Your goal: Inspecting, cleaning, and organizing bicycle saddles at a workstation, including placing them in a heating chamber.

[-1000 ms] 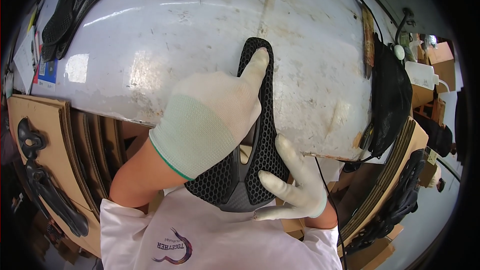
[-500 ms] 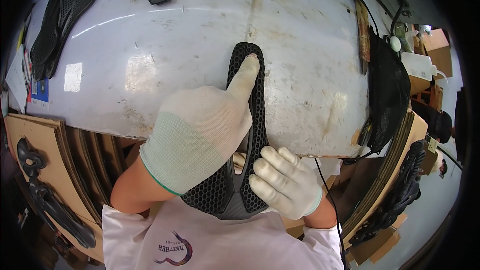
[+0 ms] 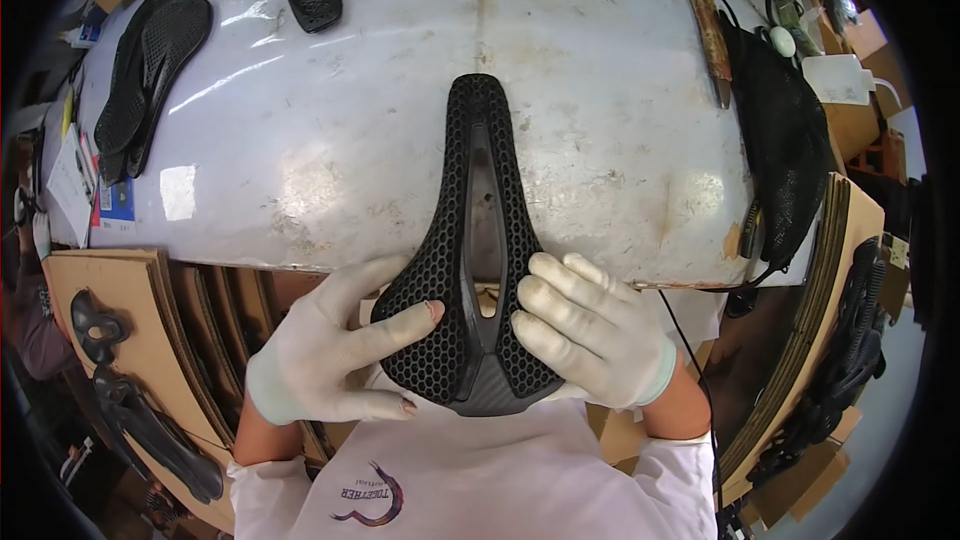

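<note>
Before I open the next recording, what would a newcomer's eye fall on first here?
The black honeycomb bicycle saddle, mid-picture, its narrow end over the pale table. The pale-gloved left grip and right grip touch either side of its wide end. Farther off, black perforated pieces lie at the table's upper left.

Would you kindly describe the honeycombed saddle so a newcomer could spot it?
Start at the near edge of the pale worktable. There, between the gloved left hand and right hand, is a black honeycombed saddle, narrow at its far end. Unlike the black pieces at upper left, it is touched by both hands.
</note>
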`<state>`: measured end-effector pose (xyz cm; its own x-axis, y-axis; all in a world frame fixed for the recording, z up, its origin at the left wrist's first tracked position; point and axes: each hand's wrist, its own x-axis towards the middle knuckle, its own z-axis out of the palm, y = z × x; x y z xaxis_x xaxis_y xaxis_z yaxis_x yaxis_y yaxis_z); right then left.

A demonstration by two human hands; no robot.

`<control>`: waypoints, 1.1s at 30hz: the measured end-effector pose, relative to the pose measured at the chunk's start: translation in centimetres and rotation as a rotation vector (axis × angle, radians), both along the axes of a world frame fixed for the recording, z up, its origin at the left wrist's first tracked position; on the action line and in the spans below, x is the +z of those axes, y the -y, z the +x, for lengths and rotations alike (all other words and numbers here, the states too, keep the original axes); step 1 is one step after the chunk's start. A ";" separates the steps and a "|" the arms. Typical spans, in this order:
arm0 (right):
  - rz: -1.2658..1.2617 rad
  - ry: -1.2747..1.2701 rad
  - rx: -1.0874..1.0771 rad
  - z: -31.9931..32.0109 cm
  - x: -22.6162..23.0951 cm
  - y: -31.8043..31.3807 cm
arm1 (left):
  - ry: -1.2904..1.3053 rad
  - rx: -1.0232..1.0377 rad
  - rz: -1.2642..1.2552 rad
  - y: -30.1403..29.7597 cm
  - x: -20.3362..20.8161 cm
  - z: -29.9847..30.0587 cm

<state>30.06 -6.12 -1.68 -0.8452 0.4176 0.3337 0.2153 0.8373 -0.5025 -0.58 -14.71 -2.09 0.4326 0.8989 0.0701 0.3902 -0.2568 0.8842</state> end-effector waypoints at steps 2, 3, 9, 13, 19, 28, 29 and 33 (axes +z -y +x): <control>-0.008 0.006 -0.006 0.2 0.2 0.0 | -0.075 -0.030 0.152 0.2 -0.8 -0.2; -0.013 0.020 -0.009 0.3 0.2 -0.1 | -0.090 -0.054 0.150 -0.2 -0.9 -0.1; -0.004 -0.012 -0.025 0.1 -0.4 0.2 | 0.691 0.308 -0.273 2.1 -2.3 1.0; 0.011 -0.022 -0.024 -0.1 -0.5 0.5 | 0.121 0.111 0.006 1.2 -1.0 0.9; 0.005 0.003 -0.038 -0.1 -0.4 0.6 | -0.023 0.108 0.047 0.4 1.2 0.7; 0.041 0.032 -0.053 -0.1 -0.6 0.7 | -0.202 0.069 0.113 0.0 2.3 0.8; 0.048 0.029 -0.056 -0.1 -0.7 0.7 | -0.212 0.058 0.122 0.0 2.3 0.8; 0.014 0.029 -0.068 0.2 -0.8 0.9 | -0.200 0.031 0.125 0.1 1.6 0.6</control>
